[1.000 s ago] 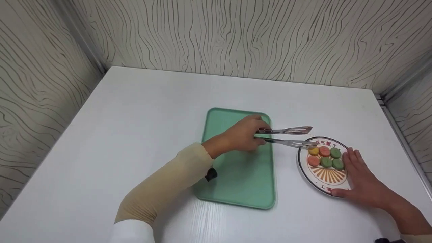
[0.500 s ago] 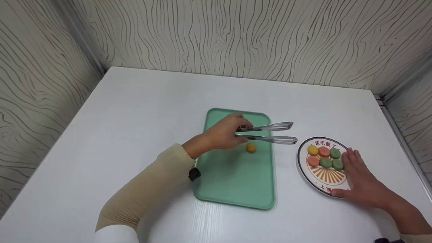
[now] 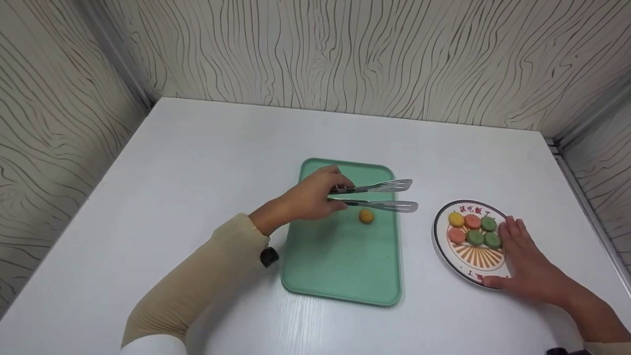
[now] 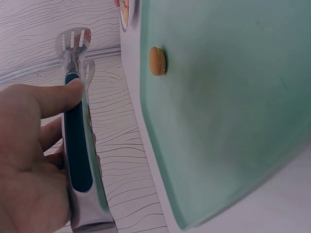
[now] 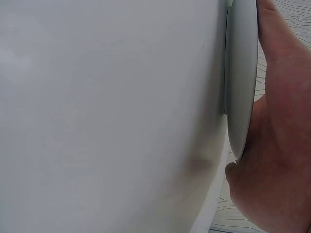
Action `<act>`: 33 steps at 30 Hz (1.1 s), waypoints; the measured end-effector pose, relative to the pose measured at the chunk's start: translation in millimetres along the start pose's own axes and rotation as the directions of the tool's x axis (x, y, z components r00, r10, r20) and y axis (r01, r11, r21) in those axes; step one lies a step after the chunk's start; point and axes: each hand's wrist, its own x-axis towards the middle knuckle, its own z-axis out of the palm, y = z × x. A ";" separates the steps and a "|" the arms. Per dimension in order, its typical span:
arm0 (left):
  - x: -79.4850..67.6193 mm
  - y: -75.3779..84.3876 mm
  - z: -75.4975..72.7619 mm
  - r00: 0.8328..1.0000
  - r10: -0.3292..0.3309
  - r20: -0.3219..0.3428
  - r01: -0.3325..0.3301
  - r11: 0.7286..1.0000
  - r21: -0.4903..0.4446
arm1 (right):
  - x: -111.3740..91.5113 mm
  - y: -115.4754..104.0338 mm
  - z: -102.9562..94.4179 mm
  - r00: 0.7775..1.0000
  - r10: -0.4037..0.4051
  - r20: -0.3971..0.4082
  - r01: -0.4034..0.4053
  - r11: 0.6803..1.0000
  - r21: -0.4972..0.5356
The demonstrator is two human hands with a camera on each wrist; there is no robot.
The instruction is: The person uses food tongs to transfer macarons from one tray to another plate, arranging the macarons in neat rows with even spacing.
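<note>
My left hand [image 3: 315, 193] grips metal tongs [image 3: 379, 187] over the green tray [image 3: 345, 266], thumb on the dark handle inlay in the left wrist view. The slotted tong ends point right, spread apart with nothing between them. Just below the lower arm, an orange-yellow macaron [image 3: 366, 216] lies on the tray. To the right is a round white plate [image 3: 443, 246] with a dark rim, carrying macarons in two rows: one yellow [image 3: 456, 219], the others pink [image 3: 473, 222] and green [image 3: 475, 237]. My right hand [image 3: 532, 268] rests on the plate's right edge, fingers extended and thumb at the lower rim.
A white table [image 3: 222, 148] bears the tray and plate, which stand a short gap apart. Panels with a wood-grain line pattern [image 3: 320, 54] enclose the table at the back and sides.
My left hand has drawn the tongs leftward, from the plate's yellow macaron back over the tray. The orange-yellow macaron on the tray has come into view. My right hand has stayed put.
</note>
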 end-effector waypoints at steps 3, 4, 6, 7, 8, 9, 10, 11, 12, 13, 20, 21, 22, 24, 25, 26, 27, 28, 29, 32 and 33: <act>-4.9 -3.5 -0.5 1.000 -0.009 0.007 0.009 1.000 -0.015 | 0.0 -0.1 0.7 1.000 0.001 0.004 -0.001 1.000 -0.010; -6.5 -5.0 -0.8 1.000 -0.009 0.007 0.010 1.000 -0.015 | 0.1 -0.3 0.5 1.000 0.002 0.004 -0.002 1.000 -0.013; -9.4 -8.0 -1.5 1.000 -0.001 0.003 0.001 1.000 -0.019 | 0.4 -0.7 0.1 1.000 0.001 0.004 -0.001 1.000 -0.019; -11.0 -9.4 -1.8 1.000 0.000 0.002 0.000 1.000 -0.019 | 0.5 -0.8 0.1 1.000 -0.002 0.001 0.002 1.000 -0.021; -12.3 -11.0 -1.9 1.000 0.000 0.000 0.000 1.000 -0.021 | 0.6 -1.0 0.2 1.000 -0.005 -0.002 0.005 1.000 -0.022; -13.7 -12.1 -2.2 1.000 0.001 -0.002 -0.001 1.000 -0.020 | 0.6 -1.0 0.1 1.000 -0.006 -0.004 0.006 1.000 -0.020; -15.0 -12.9 -2.5 1.000 0.002 -0.002 -0.002 1.000 -0.025 | 0.5 -1.0 0.2 1.000 -0.008 -0.005 0.008 1.000 -0.019; -16.2 -13.7 -2.7 1.000 0.000 0.000 0.000 0.999 -0.035 | 0.4 -1.0 0.3 1.000 -0.009 -0.006 0.009 1.000 -0.016; -17.5 -14.5 -2.8 1.000 -0.003 0.004 0.003 0.999 -0.042 | 0.3 -1.0 0.5 1.000 -0.010 -0.007 0.010 1.000 -0.014; -18.7 -15.2 -2.9 1.000 -0.009 0.010 0.010 0.999 -0.049 | 0.1 -1.0 0.6 1.000 -0.007 -0.005 0.007 1.000 -0.010; -24.9 -21.4 -2.3 0.999 -0.030 0.017 0.031 0.998 -0.061 | 0.6 -1.1 -0.2 1.000 0.008 0.008 -0.008 1.000 -0.016; -25.7 -22.8 -2.0 0.999 -0.029 0.014 0.030 0.998 -0.062 | 0.7 -1.1 -0.3 1.000 0.008 0.008 -0.008 1.000 -0.017; -26.6 -24.2 -1.6 0.999 -0.029 0.012 0.030 0.997 -0.064 | 0.7 -1.1 -0.3 1.000 0.006 0.008 -0.006 1.000 -0.021; -28.2 -27.4 -0.4 0.999 -0.032 0.008 0.033 0.997 -0.069 | 0.4 -1.1 -0.1 1.000 0.000 0.004 0.000 1.000 -0.026; -29.1 -29.2 0.5 0.999 -0.034 0.006 0.035 0.997 -0.071 | 0.2 -1.0 -0.1 1.000 -0.003 0.001 0.003 1.000 -0.026; -29.9 -31.1 1.4 0.999 -0.036 0.005 0.036 0.997 -0.071 | 0.1 -0.9 0.0 1.000 -0.006 -0.001 0.006 1.000 -0.028; -30.5 -32.8 2.2 0.999 -0.038 0.005 0.038 0.997 -0.072 | 0.0 -0.9 0.1 1.000 -0.008 -0.003 0.008 1.000 -0.028; -31.1 -34.3 2.9 0.999 -0.040 0.004 0.040 0.997 -0.069 | -0.2 -1.0 0.0 1.000 -0.008 -0.004 0.008 1.000 -0.026; -31.6 -36.0 3.9 0.999 -0.040 0.004 0.041 0.997 -0.065 | -0.2 -1.1 0.0 1.000 -0.007 -0.005 0.007 1.000 -0.023; -33.5 -40.5 6.4 0.999 -0.038 0.001 0.038 0.998 -0.057 | -0.2 -1.2 -0.2 1.000 0.006 0.003 -0.006 1.000 -0.011; -34.0 -41.7 7.1 0.999 -0.036 0.001 0.036 0.998 -0.055 | -0.2 -1.3 -0.3 1.000 0.012 0.006 -0.012 1.000 -0.008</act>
